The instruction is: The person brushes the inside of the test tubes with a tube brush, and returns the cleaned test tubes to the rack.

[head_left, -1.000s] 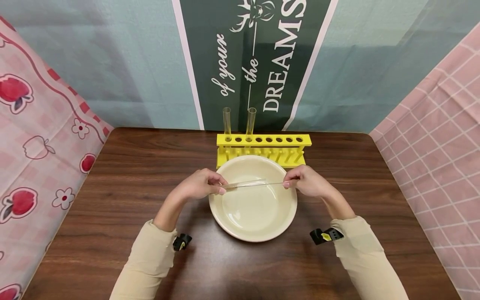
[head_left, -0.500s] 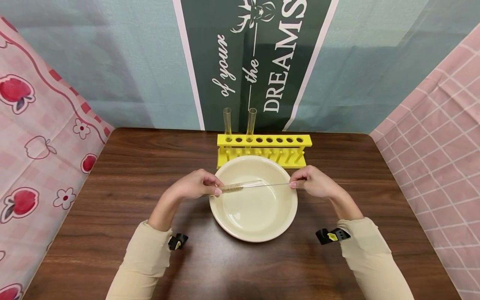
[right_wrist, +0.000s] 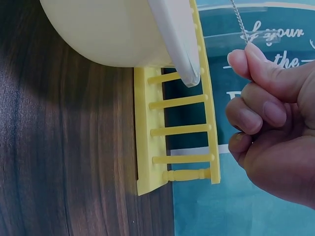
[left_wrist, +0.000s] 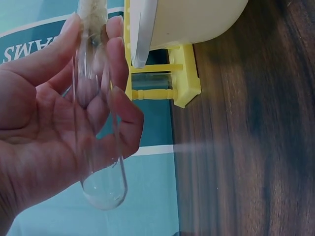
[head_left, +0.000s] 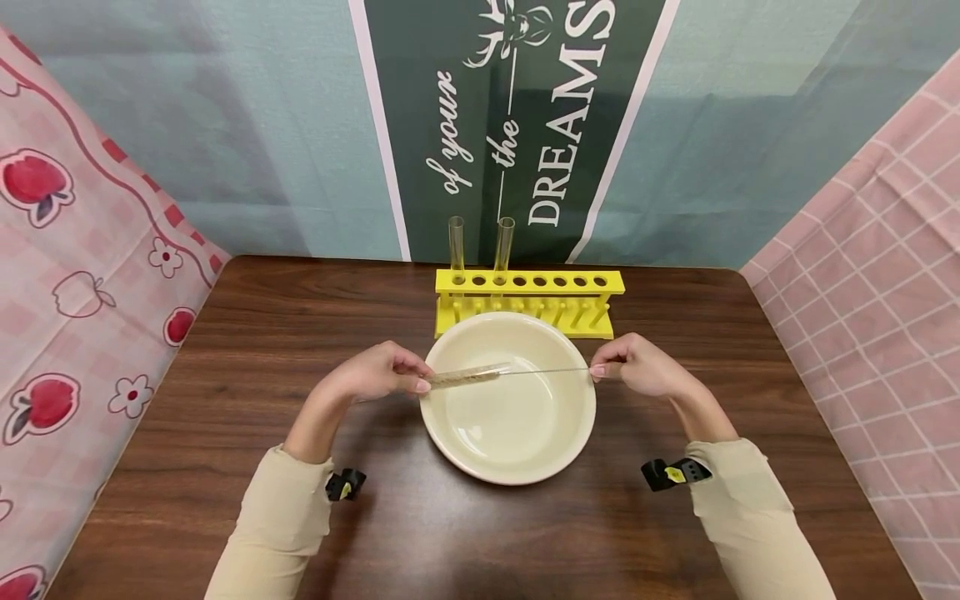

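Observation:
Over the cream basin point(head_left: 510, 433), my left hand point(head_left: 386, 371) grips a clear glass test tube point(left_wrist: 104, 189) lying nearly level. Its rounded end points back toward the left wrist, its open mouth to the right. Inside the tube sit the tan bristles of a test tube brush point(head_left: 465, 377), close to the mouth. My right hand point(head_left: 637, 365) pinches the end of the brush's thin twisted wire handle point(right_wrist: 239, 19) between thumb and forefinger. That wire runs straight across the basin, between the two hands.
Behind the basin stands a yellow test tube rack point(head_left: 528, 282) with two upright glass tubes at its left part. The dark wooden table point(head_left: 487, 533) backs onto a blue and green cloth point(head_left: 322, 150). Patterned pink cloths hang at both sides.
The hands have drawn apart: the left hand with the tube to the left, the right hand with the wire to the right. The bristles have shifted along the tube toward its mouth.

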Demonstrator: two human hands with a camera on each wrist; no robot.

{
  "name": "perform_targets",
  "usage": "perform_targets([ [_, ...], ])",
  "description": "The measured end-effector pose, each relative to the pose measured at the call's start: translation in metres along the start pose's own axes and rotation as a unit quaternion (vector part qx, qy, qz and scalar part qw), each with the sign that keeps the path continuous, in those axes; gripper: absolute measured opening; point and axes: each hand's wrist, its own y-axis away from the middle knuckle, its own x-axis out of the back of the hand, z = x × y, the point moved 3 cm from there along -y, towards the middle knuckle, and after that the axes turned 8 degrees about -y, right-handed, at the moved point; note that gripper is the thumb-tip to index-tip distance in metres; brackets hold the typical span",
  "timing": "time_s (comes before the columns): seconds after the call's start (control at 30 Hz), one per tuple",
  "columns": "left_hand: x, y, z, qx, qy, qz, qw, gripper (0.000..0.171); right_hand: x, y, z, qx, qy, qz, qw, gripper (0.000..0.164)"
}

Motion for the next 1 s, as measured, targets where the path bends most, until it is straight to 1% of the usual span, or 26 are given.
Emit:
perform_targets([
  [0.1, 0.002, 0.001, -0.001, -0.004, -0.001, -0.003, 1.0, 0.019, 0.002, 0.001, 0.001, -0.003, 0.003, 0.003, 1.0, 0.016],
  [0.47, 0.007, 0.008, -0.008, 0.016, 0.0, -0.01, 0.9998, 0.019, 0.006, 0.007, 0.006, -0.014, 0.009, 0.007, 1.0, 0.017],
  [0.73, 0.012, 0.015, -0.017, 0.009, -0.004, -0.011, 0.9999, 0.021, 0.008, 0.011, 0.01, -0.01, 0.007, 0.014, 1.0, 0.018],
  [0.9, 0.015, 0.019, -0.024, 0.03, -0.006, -0.007, 0.9995, 0.022, 0.011, 0.015, 0.013, -0.002, 0.014, 0.026, 1.0, 0.018],
  [1.0, 0.017, 0.02, -0.025, 0.036, 0.001, -0.009, 0.9993, 0.023, 0.012, 0.016, 0.014, -0.005, 0.011, 0.022, 1.0, 0.017],
])
